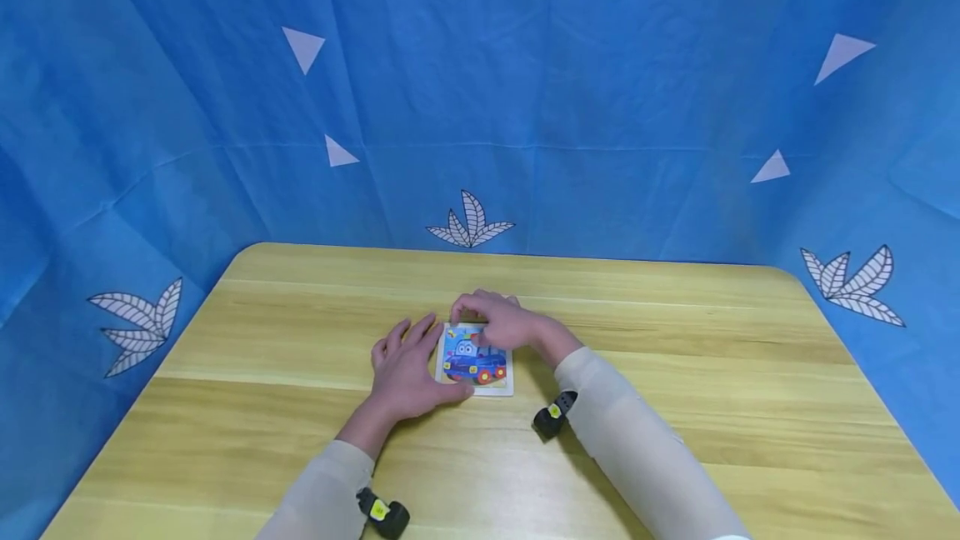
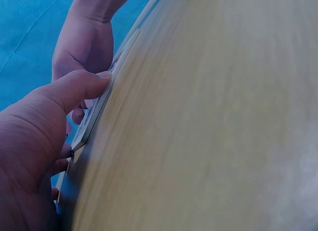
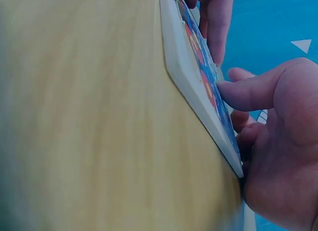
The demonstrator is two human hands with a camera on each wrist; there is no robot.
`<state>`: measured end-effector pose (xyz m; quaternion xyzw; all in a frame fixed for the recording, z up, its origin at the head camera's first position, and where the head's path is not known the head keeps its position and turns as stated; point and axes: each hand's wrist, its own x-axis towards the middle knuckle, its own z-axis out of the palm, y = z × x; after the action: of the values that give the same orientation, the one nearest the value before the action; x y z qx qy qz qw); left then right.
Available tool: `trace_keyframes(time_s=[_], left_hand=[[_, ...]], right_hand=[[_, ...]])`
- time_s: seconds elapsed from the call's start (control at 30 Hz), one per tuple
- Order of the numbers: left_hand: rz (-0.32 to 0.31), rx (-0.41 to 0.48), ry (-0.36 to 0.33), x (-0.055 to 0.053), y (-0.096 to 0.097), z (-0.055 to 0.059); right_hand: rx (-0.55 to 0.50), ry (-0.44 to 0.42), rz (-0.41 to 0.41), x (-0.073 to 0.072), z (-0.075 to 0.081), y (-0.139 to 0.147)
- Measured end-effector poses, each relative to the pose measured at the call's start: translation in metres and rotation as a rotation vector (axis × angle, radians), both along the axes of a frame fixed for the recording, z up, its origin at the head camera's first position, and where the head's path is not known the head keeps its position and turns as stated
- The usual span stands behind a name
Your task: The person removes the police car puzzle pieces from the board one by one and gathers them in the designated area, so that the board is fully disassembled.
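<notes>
A small square picture puzzle (image 1: 491, 367) with a pale border lies flat on the table, showing a blue car with eyes and red wheels. My left hand (image 1: 408, 373) grips it from the left, with the thumb at the near edge and the index fingertip by the far left corner. From the far right, my right hand (image 1: 506, 319) reaches over it. That hand's thumb (image 3: 248, 93) touches the picture, and its bent index finger comes down by the far edge. Whether it pinches a piece is hidden. In the left wrist view the puzzle's edge (image 2: 94, 119) shows beneath the left thumb.
The wooden table (image 1: 675, 340) extends around the puzzle on all sides. Behind and beside it hangs a blue cloth (image 1: 600, 90) with white triangles and leaf shapes. A black wrist camera (image 1: 551, 417) sits at the right cuff, another camera (image 1: 386, 515) at the left.
</notes>
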<state>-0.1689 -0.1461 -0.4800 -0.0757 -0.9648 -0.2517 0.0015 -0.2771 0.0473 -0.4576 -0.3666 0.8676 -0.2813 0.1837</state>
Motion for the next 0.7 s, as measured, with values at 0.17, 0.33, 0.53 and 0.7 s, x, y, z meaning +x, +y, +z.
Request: trace_keyframes(time_s=[0.17, 0.33, 0.53, 0.7], left_hand=[[-0.003, -0.002, -0.004, 0.001, 0.0, 0.001], [-0.003, -0.005, -0.006, 0.002, 0.0, 0.002], [-0.007, -0.005, -0.013, 0.002, 0.0, 0.003], [-0.001, -0.001, -0.018, 0.002, 0.0, 0.004]], right_hand=[[-0.046, 0.023, -0.039, 0.004, -0.003, 0.002], [-0.1, 0.045, -0.072, 0.008, -0.008, 0.004], [-0.155, 0.03, -0.105, 0.011, -0.009, 0.004], [-0.174, 0.027, -0.108, 0.012, -0.008, 0.003]])
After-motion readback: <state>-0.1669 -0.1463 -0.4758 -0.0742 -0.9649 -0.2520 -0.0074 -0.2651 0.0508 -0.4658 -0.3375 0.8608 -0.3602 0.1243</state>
